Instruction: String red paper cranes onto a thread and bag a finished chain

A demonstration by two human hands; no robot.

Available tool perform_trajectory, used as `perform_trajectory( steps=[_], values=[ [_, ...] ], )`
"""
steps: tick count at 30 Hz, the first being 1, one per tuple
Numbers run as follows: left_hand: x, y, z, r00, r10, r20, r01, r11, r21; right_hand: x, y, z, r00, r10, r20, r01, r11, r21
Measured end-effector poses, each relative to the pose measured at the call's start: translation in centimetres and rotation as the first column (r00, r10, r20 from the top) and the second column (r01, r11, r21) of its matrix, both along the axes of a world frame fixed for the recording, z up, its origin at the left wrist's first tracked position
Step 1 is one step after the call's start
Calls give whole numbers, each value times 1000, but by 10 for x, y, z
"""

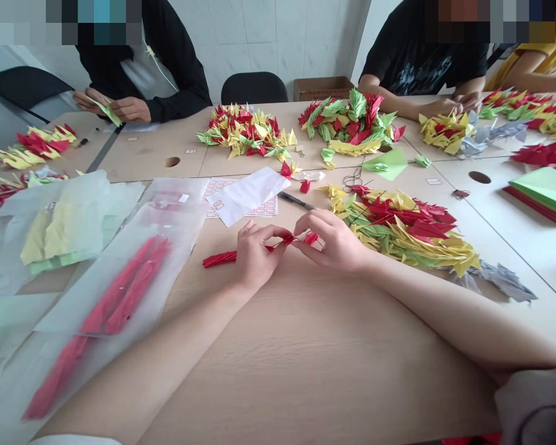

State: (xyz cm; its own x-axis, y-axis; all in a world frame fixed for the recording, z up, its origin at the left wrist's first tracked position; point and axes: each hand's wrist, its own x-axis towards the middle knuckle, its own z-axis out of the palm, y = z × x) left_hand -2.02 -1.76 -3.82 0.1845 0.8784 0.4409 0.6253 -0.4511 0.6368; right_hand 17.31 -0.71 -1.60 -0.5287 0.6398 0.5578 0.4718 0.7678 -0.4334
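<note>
Near the table's middle, my left hand (256, 254) pinches a small red folded-paper piece (288, 240) between thumb and fingers. A row of red folded paper (219, 259) sticks out to the left from behind that hand. Close beside it, my right hand (337, 242) is closed in a pinch on a thin dark thread at the red piece. Another red folded piece (311, 238) shows by the right fingers. Right of my hands lies a pile of yellow, red and green folded-paper strings (408, 225), with dark loose thread (353, 180) at its upper left.
Plastic bags (180, 216) with red and yellow folded paper cover the left side. A pen (296, 200) and white paper (249, 196) lie beyond my hands. Stacked paper sheets (547, 188) sit at right. Across the table, people handle paper near colourful piles (245, 131).
</note>
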Motion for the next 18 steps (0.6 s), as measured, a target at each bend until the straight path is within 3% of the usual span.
perform_trajectory(
  steps=[7, 18],
  values=[
    [0, 0, 0, 1000, -5, -26, 7, 999, 47, 0, 0, -8, 998, 22, 62, -26, 998, 64],
    [0, 4, -5, 1000, -1, 7, 0, 987, 161, -4, 0, -14, 996, -80, 40, 76, 993, 94]
  ],
)
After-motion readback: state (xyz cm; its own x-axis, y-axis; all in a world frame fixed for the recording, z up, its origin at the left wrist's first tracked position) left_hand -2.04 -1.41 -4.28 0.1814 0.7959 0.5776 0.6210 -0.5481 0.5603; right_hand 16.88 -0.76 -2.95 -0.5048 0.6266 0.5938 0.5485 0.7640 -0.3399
